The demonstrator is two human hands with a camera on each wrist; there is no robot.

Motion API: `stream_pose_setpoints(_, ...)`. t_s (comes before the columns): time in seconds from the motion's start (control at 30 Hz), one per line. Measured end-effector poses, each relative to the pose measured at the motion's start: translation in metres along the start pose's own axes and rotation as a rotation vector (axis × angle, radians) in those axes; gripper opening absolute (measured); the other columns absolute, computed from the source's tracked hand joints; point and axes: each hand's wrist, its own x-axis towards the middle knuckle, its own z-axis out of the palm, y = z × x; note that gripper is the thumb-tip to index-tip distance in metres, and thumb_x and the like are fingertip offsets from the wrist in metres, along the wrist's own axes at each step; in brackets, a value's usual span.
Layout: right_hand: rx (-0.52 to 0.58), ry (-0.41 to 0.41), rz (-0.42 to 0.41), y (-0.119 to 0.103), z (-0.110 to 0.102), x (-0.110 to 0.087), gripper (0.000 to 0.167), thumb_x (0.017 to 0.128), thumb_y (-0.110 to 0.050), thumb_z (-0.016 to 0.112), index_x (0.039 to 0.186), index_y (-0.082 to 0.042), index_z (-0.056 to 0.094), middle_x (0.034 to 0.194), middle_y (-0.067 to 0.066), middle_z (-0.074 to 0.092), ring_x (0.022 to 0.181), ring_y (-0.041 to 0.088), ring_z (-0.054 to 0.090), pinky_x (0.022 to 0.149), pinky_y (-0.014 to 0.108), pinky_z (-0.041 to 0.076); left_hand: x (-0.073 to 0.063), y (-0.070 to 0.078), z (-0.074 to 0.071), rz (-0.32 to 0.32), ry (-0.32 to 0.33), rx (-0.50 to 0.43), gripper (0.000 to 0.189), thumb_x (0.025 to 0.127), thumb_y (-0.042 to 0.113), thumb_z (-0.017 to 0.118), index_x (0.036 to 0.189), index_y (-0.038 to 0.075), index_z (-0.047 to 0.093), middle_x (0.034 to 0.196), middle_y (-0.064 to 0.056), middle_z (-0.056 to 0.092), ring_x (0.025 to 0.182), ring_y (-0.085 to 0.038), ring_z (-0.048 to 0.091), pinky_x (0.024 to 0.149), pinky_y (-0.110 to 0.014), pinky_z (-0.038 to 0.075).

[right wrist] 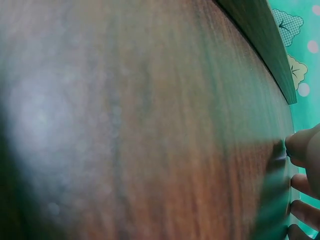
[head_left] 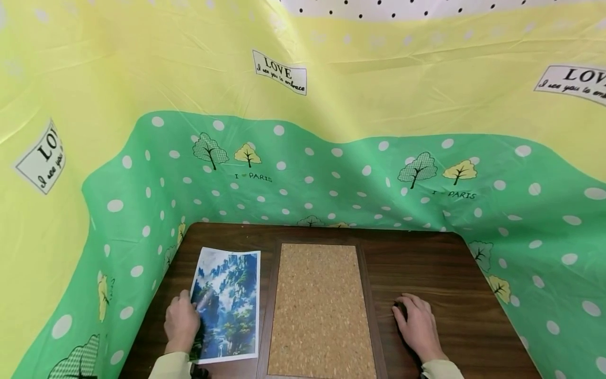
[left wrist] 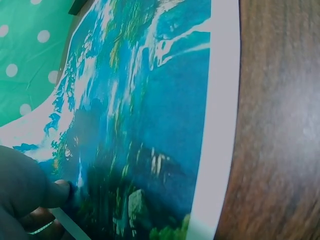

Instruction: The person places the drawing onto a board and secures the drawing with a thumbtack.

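Two bare hands are at work low in the head view, before a yellow and green curtain [head_left: 331, 100] that fills the upper part and both sides. At far left, a LOVE label [head_left: 41, 157] slants on the yellow. Right of it, at lower left, the left hand [head_left: 182, 320] pinches the left edge of a print [head_left: 229, 308], its pale sleeve [head_left: 169, 367] cut by the bottom of the frame. In the left wrist view the thumb lies over the picture at lower left, with fingers at the paper's edge. The print, a blue mountain landscape with a white border, lies lower left of centre on the dark wood counter [head_left: 426, 263], apart from the board. This cork board [head_left: 319, 310], edged in dark brown, stands upright in the frame at bottom centre, a second label [head_left: 280, 72] far above it. At lower right, the right hand [head_left: 416, 322] rests on the counter, fingers loosely bent; something dark shows under it, too hidden to name. The right wrist view has the fingertips at its right edge, beside mostly bare wood. A third label [head_left: 573, 83] sits at upper right, cut by the frame.
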Motion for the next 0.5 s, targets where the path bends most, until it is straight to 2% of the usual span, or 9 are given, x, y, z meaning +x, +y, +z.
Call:
stream_pose_setpoints(0.1, 0.002, 0.011, -0.002, 0.0010, 0.0012, 0.0000, 0.019, 0.087, -0.008, 0.083, 0.103, -0.002, 0.074, 0.121, 0.023, 0.069, 0.112, 0.050, 0.058, 0.079, 0.068, 0.046, 0.0016, -0.0029, -0.0021, -0.017, -0.013, -0.019, 0.027, 0.099, -0.001, 0.063, 0.123, -0.008, 0.054, 0.100, -0.034, 0.063, 0.087, -0.050, 0.064, 0.068, -0.065, 0.051)
stream_pose_setpoints(0.3, 0.005, 0.013, 0.009, 0.0012, 0.0020, 0.0004, 0.015, 0.087, -0.007, 0.083, 0.099, -0.003, 0.074, 0.121, 0.023, 0.070, 0.112, 0.049, 0.059, 0.080, 0.068, 0.046, 0.0027, -0.0074, -0.0041, -0.065, -0.022, -0.053, 0.030, 0.101, 0.001, 0.060, 0.130, -0.007, 0.055, 0.106, -0.035, 0.068, 0.083, -0.051, 0.066, 0.066, -0.063, 0.052)
stream_pose_setpoints(0.5, 0.008, 0.033, -0.001, 0.0000, 0.0015, 0.0013, 0.013, 0.086, -0.005, 0.082, 0.096, -0.003, 0.074, 0.119, 0.024, 0.070, 0.110, 0.050, 0.059, 0.081, 0.068, 0.046, 0.0019, -0.0090, -0.0088, -0.057, 0.023, -0.099, 0.020, 0.098, -0.004, 0.063, 0.116, -0.012, 0.060, 0.099, -0.037, 0.068, 0.083, -0.054, 0.066, 0.071, -0.064, 0.053)
